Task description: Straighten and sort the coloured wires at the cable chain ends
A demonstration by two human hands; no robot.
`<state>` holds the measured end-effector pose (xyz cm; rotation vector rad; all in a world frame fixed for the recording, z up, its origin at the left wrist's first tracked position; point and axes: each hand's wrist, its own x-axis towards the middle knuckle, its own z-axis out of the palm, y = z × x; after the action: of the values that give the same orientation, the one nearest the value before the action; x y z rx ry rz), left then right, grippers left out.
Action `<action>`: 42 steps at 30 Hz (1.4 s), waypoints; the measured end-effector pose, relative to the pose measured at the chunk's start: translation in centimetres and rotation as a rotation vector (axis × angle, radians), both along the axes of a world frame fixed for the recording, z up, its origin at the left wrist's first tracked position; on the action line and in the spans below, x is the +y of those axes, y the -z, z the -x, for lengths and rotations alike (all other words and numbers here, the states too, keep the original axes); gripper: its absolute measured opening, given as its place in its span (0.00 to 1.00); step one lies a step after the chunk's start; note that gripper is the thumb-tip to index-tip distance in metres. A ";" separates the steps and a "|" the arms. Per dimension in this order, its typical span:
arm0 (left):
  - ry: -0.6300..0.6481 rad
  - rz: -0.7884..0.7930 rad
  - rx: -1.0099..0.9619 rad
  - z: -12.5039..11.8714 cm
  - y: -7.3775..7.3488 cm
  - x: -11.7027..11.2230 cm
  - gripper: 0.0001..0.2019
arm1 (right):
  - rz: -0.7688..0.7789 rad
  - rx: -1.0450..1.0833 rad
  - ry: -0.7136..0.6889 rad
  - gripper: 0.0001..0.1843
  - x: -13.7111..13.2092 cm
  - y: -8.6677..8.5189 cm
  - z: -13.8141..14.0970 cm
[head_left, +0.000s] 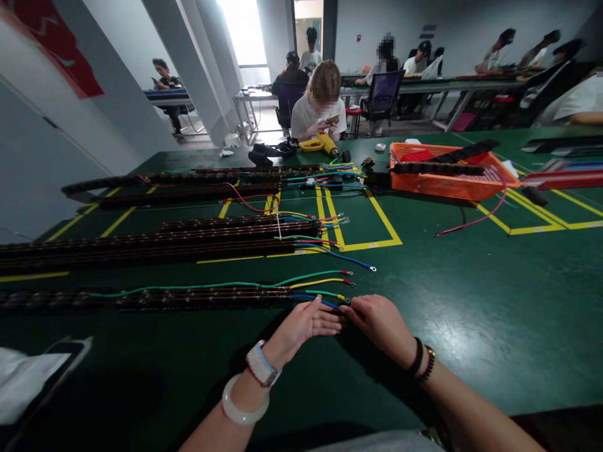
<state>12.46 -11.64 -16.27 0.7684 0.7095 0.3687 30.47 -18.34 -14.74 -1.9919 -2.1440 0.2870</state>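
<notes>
The blue wire (330,304) comes out of the end of a long black bundle (202,299) near the front of the green table (475,339). The right hand (381,323) has its fingers curled in and pinches the tip of the blue wire between thumb and finger, so that tip is hidden. The left hand (301,326) is just beside it, with its fingers straight and close to each other and its thumb sticking up by the blue wire. I cannot tell if the left thumb presses on the wire. A short green wire (323,293) lies just behind the blue one, and it has a yellow sleeve and a metal ring on its end. Behind that are a yellow wire (320,284) and a long green wire (306,276), both with red ends. The left arm wears a white watch (262,364) and a white bangle (229,402), and the right wrist has two dark bands (419,358). More black bundles (141,242) lie farther back, near yellow tape lines (372,245). An orange basket (431,187) sits at the back, to the right of them. Across the table, a person (306,116) in a white shirt holds a phone (331,118) near a yellow heat gun (325,144).
</notes>
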 end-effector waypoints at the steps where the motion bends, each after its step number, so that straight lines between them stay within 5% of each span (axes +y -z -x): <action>1: 0.053 -0.022 0.030 0.0 -0.2 -0.1 0.24 | -0.007 -0.014 0.001 0.22 0.0 0.1 0.0; 6: 0.198 -0.149 0.124 -0.1 -0.7 -0.7 0.25 | 0.022 -0.003 -0.007 0.24 0.2 0.7 0.3; 35: 0.193 -0.188 0.173 -0.6 -0.8 -1.0 0.23 | 0.001 -0.012 0.034 0.24 1.0 1.5 -0.4; 39: 0.172 -0.158 0.121 -0.4 -0.2 -0.9 0.23 | -0.254 0.082 -0.159 0.22 1.1 -1.6 -0.8; 42: 0.178 -0.151 0.040 -0.2 0.0 -0.8 0.23 | -0.541 0.222 -0.533 0.16 -1.8 -4.8 -1.1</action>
<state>12.65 -12.42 -16.24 0.9773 0.6503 0.2471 31.53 -20.16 -9.89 -1.0411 -2.2541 -0.0075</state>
